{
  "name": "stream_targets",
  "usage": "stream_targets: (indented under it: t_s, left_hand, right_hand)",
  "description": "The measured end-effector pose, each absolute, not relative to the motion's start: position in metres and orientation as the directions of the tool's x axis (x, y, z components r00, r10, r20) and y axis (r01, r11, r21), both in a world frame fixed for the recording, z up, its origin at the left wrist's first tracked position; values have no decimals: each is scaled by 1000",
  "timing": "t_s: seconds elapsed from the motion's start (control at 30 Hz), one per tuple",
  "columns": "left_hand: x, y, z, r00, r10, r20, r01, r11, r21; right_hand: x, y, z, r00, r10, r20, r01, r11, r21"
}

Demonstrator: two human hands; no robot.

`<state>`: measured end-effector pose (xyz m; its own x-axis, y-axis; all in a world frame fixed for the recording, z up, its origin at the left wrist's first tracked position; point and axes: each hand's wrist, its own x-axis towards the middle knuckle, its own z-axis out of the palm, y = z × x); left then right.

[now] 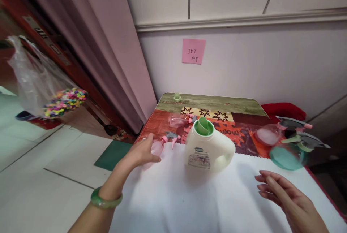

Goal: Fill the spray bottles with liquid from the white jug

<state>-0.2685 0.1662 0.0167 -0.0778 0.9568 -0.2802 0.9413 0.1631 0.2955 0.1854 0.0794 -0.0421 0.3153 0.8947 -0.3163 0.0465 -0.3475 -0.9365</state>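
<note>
At the left side of the table, my left hand (143,150) is wrapped round a pink see-through spray bottle (158,147), which tilts with its grey and pink spray head pointing right. A second pink spray bottle (177,120) lies on its side just behind. In the middle stands a large cream detergent jug (199,153) with a handle and a green pouring spout (203,126); neither hand touches it. My right hand (287,193) is held over the front right of the table, fingers loosely bent and apart, with nothing in it.
At the right edge lean a pink spray bottle (268,134) and a teal spray bottle (288,156). A small green cap (177,97) sits at the back left. White cloth (184,200) covers the table's front. A plastic bag (38,81) with colourful pieces hangs at far left.
</note>
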Motion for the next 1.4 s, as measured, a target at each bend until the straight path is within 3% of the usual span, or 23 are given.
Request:
stream_targets:
  t_s: [0.17,0.33,0.53,0.6,0.67,0.77,0.9,0.97,1.07,1.13,1.2,1.27,1.33,1.4]
  left_hand:
    - [-238,201,11,27,976,-216,962,33,270]
    - [-213,232,-6,152,983,-100,955,-120,271]
    - [-209,242,-9,271,962,29,944,-271,188]
    - [-215,241,-10,295,954,58,943,-300,140]
    - [-224,237,-9,272,954,128,947,-288,139]
    - [-230,222,7,109,955,274,938,-191,289]
    - [-211,184,55,-279,850,447,725,-118,678]
    - [-192,162,84,-390,758,523,559,-257,789]
    - [-165,130,120,-455,585,671,430,-516,741]
    - [-149,116,135,-461,568,682,397,-555,731]
    - [-136,112,140,-360,723,589,294,-511,807]
    - [-121,116,138,-81,907,414,146,-400,905]
    - [-104,124,133,230,937,263,13,-274,962]
    - [-86,128,127,382,897,223,-112,-195,974]
  right_hand:
    - [201,79,-47,359,883,-303,29,-335,-942]
    - [224,82,-38,493,858,-144,59,-197,-979]
    - [263,120,-65,767,619,167,221,-10,-975]
    - [272,138,-81,794,550,260,351,-65,-934]
    - [276,155,-93,796,552,249,405,-179,-897]
    - [274,176,-105,795,581,176,404,-290,-867]
    - [271,190,-107,824,552,128,372,-357,-857]
    - [267,188,-99,831,542,127,362,-353,-863]
    - [253,170,-70,820,544,180,387,-295,-873]
    - [236,150,-39,778,584,232,392,-162,-905]
    - [213,129,-5,642,730,235,361,-18,-932]
    - [187,110,25,358,914,191,155,144,-977]
    - [159,97,47,69,992,105,-192,117,-975]
    - [133,88,59,-181,983,32,-410,-45,-911]
